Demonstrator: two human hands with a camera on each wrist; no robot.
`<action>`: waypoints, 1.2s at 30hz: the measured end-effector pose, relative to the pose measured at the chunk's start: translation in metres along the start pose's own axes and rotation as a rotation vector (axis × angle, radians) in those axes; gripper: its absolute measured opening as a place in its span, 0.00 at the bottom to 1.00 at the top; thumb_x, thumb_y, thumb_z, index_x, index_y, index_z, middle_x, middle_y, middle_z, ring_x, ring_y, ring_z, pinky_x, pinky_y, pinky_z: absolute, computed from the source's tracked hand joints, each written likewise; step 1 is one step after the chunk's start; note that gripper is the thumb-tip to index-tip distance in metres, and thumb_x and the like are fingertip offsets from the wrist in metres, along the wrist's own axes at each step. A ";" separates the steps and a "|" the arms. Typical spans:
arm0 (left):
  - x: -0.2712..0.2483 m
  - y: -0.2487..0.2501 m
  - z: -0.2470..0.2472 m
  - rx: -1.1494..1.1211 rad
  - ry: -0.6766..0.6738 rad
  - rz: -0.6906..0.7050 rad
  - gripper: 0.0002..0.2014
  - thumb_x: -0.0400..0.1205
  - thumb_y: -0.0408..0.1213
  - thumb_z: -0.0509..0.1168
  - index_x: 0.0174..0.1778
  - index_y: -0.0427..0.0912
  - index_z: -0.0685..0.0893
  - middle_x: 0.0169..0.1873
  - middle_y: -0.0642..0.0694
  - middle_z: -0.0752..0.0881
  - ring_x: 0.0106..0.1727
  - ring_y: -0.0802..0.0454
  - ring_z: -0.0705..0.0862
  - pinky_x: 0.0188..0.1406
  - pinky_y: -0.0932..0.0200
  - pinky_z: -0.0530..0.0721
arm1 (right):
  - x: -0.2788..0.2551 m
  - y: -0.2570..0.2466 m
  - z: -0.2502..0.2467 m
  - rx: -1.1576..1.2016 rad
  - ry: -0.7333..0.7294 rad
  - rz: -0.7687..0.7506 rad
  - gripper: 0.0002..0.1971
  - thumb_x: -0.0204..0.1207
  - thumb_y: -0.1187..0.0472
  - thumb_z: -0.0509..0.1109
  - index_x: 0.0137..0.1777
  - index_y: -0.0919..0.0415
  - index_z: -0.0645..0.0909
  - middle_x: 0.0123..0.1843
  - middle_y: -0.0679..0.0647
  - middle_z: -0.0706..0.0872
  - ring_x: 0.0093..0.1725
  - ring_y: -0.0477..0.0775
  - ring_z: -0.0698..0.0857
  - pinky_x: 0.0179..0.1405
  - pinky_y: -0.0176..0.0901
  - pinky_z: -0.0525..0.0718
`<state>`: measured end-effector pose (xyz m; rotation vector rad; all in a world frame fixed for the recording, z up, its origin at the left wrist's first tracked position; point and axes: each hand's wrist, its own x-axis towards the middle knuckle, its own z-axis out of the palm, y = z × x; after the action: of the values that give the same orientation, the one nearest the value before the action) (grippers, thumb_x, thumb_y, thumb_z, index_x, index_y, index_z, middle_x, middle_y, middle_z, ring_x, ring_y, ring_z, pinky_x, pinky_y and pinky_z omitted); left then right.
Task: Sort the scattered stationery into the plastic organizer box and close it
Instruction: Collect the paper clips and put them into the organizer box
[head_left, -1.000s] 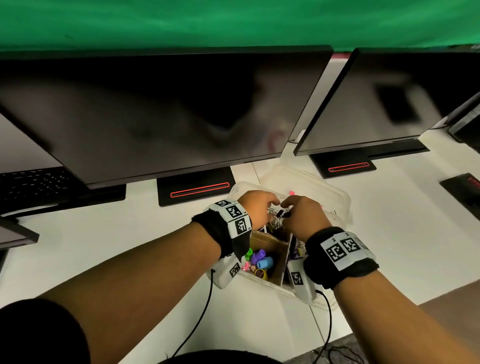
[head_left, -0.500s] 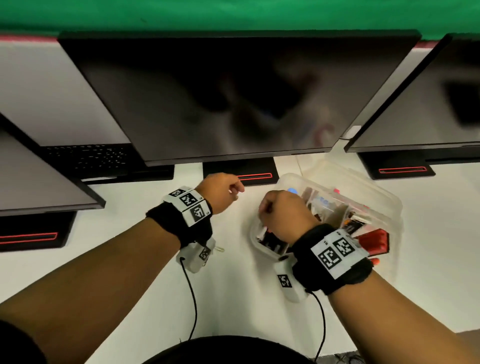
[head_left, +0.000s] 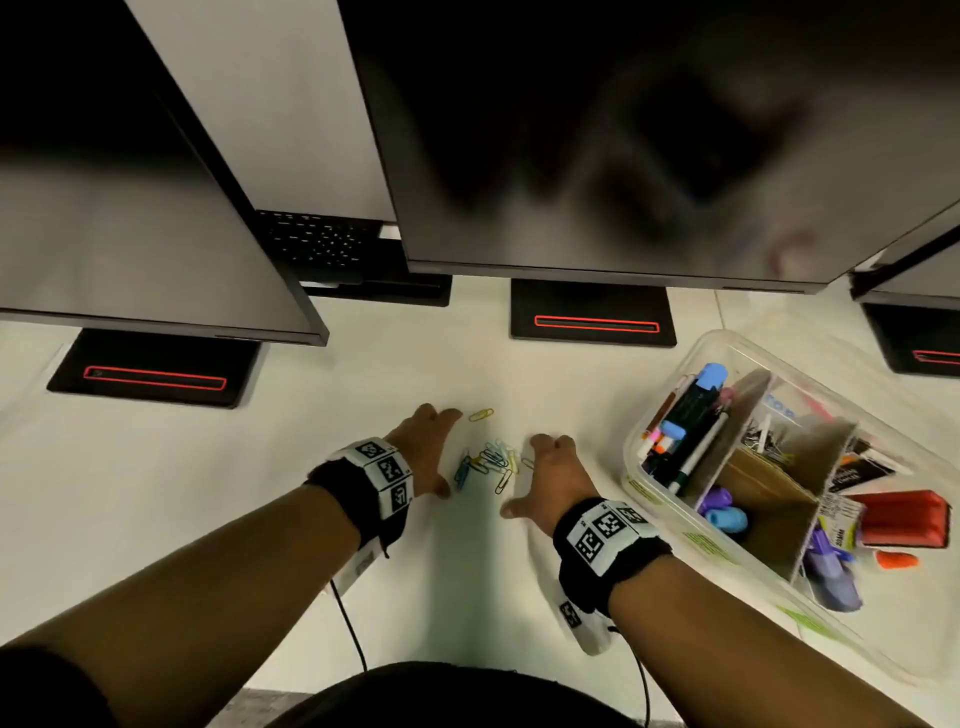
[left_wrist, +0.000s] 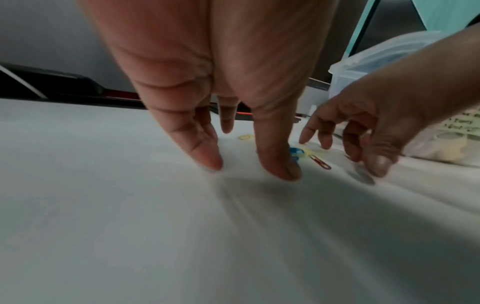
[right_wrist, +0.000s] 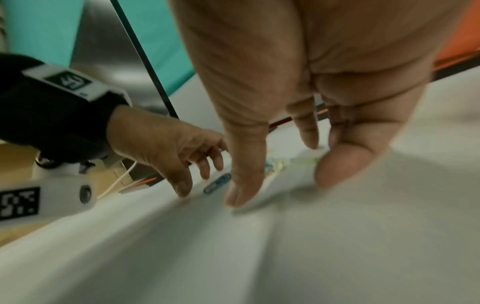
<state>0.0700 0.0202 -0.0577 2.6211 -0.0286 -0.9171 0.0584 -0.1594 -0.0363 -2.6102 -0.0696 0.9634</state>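
Note:
A small heap of coloured paper clips (head_left: 491, 460) lies on the white desk (head_left: 311, 457), with one yellow clip (head_left: 481, 414) apart behind it. My left hand (head_left: 423, 452) stands just left of the heap and my right hand (head_left: 550, 475) just right of it, both with straight fingers angled down, tips on the desk (left_wrist: 259, 226). Neither holds anything. Blue and red clips (left_wrist: 297, 153) show past the left fingers (left_wrist: 207, 152); a blue clip (right_wrist: 217, 183) lies beside the right thumb. The clear plastic organizer box (head_left: 655, 498) sits open at the right, filled with markers and clips.
Three dark monitors overhang the back of the desk, their black bases (head_left: 592, 319) behind the clips. Cardboard dividers (head_left: 763, 493) split the box; a red item (head_left: 901, 517) and an orange cap (head_left: 896, 559) lie at its right end. Wrist-camera cables (head_left: 348, 629) trail toward me.
Both hands left the organizer box and moved left to flank the paper clips, fingers now spread on the desk. The head view swung down and left, so the box sits at the right.

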 end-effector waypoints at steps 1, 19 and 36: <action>0.002 0.002 0.002 -0.003 0.012 0.012 0.53 0.65 0.41 0.80 0.80 0.45 0.53 0.72 0.38 0.64 0.72 0.39 0.72 0.72 0.48 0.73 | 0.004 0.000 0.003 0.036 0.030 -0.001 0.45 0.62 0.54 0.82 0.75 0.62 0.62 0.72 0.61 0.65 0.65 0.59 0.77 0.64 0.41 0.76; 0.028 0.010 0.011 -0.230 0.208 0.077 0.32 0.71 0.31 0.74 0.71 0.41 0.71 0.62 0.39 0.74 0.56 0.43 0.81 0.57 0.56 0.80 | 0.049 -0.011 0.004 0.174 0.196 -0.134 0.36 0.64 0.61 0.81 0.73 0.59 0.71 0.68 0.60 0.73 0.64 0.60 0.78 0.64 0.40 0.75; 0.024 0.024 0.016 -0.114 0.238 0.032 0.12 0.82 0.39 0.59 0.56 0.40 0.82 0.54 0.39 0.82 0.54 0.43 0.82 0.47 0.60 0.74 | 0.052 -0.029 0.016 -0.049 0.142 -0.154 0.11 0.80 0.66 0.58 0.55 0.68 0.80 0.58 0.64 0.83 0.56 0.61 0.82 0.45 0.40 0.71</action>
<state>0.0817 -0.0106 -0.0752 2.5964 0.0409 -0.5740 0.0898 -0.1187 -0.0698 -2.6640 -0.2565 0.7312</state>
